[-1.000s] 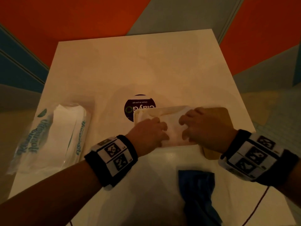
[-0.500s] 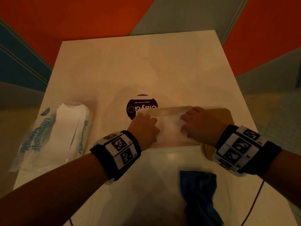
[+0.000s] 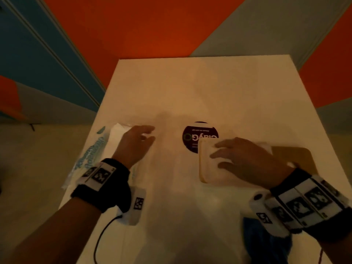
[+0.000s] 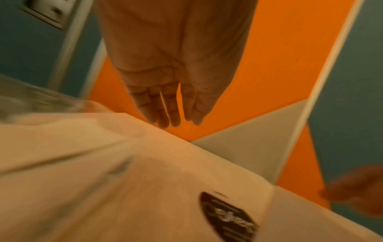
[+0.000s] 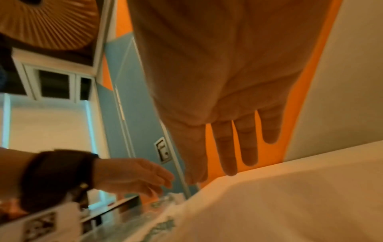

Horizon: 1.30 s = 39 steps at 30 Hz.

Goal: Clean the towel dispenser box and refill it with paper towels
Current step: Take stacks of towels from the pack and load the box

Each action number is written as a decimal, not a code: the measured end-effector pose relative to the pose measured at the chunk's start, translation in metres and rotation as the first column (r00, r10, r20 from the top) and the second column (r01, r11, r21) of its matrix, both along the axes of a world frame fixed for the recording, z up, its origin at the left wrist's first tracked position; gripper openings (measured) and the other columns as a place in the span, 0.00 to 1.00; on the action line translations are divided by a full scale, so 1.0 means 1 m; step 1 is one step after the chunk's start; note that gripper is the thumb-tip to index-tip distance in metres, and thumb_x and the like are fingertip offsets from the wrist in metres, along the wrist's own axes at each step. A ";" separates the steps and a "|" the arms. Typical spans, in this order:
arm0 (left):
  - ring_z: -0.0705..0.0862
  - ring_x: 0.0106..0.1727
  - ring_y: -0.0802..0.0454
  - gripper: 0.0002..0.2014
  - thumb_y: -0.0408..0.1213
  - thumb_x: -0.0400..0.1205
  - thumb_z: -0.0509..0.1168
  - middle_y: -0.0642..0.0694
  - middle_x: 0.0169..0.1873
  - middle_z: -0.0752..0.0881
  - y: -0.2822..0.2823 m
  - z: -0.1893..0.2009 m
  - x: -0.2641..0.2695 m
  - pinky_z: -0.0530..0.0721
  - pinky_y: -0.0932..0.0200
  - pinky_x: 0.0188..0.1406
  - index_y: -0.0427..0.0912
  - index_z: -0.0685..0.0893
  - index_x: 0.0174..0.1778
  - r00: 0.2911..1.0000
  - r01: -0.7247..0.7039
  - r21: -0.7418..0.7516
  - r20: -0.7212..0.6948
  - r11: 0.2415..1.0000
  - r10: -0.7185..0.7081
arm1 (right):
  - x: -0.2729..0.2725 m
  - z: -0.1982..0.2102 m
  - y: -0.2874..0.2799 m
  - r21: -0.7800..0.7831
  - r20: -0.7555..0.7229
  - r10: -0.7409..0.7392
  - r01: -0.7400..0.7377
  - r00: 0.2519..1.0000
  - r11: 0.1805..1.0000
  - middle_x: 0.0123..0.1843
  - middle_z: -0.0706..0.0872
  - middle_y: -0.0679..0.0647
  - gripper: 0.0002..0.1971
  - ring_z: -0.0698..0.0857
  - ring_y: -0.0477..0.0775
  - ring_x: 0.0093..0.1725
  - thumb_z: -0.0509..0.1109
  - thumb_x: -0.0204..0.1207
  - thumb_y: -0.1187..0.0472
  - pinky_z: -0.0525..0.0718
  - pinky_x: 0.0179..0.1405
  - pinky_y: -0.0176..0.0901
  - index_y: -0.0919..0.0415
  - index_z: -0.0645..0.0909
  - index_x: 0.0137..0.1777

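Note:
The white towel dispenser box (image 3: 190,92) lies flat before me, a dark round sticker (image 3: 192,136) on its face. A stack of white paper towels (image 3: 204,162) sits in the box's tan opening (image 3: 297,155). My right hand (image 3: 224,155) rests flat on that stack, fingers straight, as the right wrist view (image 5: 238,160) also shows. At the left edge lies a clear plastic pack of paper towels (image 3: 95,155). My left hand (image 3: 146,134) hovers over the pack's far end, fingers loosely extended and holding nothing; the left wrist view shows these fingers (image 4: 163,119) straight.
A blue cloth (image 3: 257,242) lies on the box's near right corner, partly under my right wrist. A thin cable (image 3: 99,242) runs from my left wrist band. Orange, blue and grey wall panels surround the box.
My left hand has left the towel stack and swung left to the plastic pack. My right hand stays on the stack, its fingers now flatter. The head view has shifted right.

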<state>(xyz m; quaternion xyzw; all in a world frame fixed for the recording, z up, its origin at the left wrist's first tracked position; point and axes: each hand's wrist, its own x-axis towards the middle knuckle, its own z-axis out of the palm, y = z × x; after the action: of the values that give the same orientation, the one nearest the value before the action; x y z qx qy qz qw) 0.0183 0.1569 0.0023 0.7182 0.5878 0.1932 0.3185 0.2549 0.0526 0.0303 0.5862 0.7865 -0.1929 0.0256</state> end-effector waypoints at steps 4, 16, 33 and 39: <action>0.79 0.63 0.39 0.20 0.32 0.78 0.65 0.37 0.68 0.78 0.014 -0.019 -0.069 0.74 0.52 0.63 0.37 0.75 0.67 0.968 -0.243 -0.242 -0.122 0.939 0.219 | -0.083 -0.006 0.011 0.054 -0.166 0.175 -0.168 0.970 0.984 0.70 0.80 0.58 0.17 0.79 0.57 0.67 0.69 0.74 0.58 0.74 0.67 0.46 0.55 0.80 0.63; 0.73 0.70 0.37 0.33 0.30 0.73 0.70 0.32 0.71 0.72 0.030 -0.067 -0.127 0.70 0.47 0.69 0.35 0.63 0.73 0.972 -0.227 -0.258 -0.114 0.939 0.203 | -0.227 -0.055 0.051 -0.198 0.088 0.322 -0.300 0.943 0.933 0.80 0.61 0.61 0.28 0.55 0.61 0.80 0.57 0.81 0.50 0.39 0.79 0.64 0.60 0.59 0.78; 0.77 0.53 0.28 0.14 0.19 0.63 0.70 0.29 0.53 0.81 0.015 -0.073 -0.136 0.78 0.38 0.51 0.33 0.80 0.43 0.990 0.087 0.193 -0.127 0.977 -0.063 | -0.248 -0.062 0.053 -0.271 0.118 0.179 -0.141 0.977 0.952 0.77 0.65 0.58 0.24 0.57 0.60 0.79 0.53 0.82 0.47 0.37 0.77 0.69 0.57 0.65 0.74; 0.81 0.44 0.28 0.16 0.16 0.57 0.71 0.31 0.47 0.84 0.018 -0.076 -0.137 0.83 0.41 0.40 0.36 0.78 0.34 0.971 0.193 0.254 -0.190 0.948 -0.146 | -0.250 -0.066 0.051 -0.269 0.115 0.146 -0.111 0.983 0.957 0.80 0.62 0.57 0.25 0.54 0.59 0.81 0.51 0.82 0.46 0.36 0.77 0.69 0.57 0.63 0.76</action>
<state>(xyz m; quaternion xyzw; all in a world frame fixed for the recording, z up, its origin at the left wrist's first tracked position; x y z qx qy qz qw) -0.1189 0.1747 -0.0741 0.8167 0.5166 0.1820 0.1819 0.0048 0.1032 -0.0356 0.5369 0.7871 -0.2532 0.1677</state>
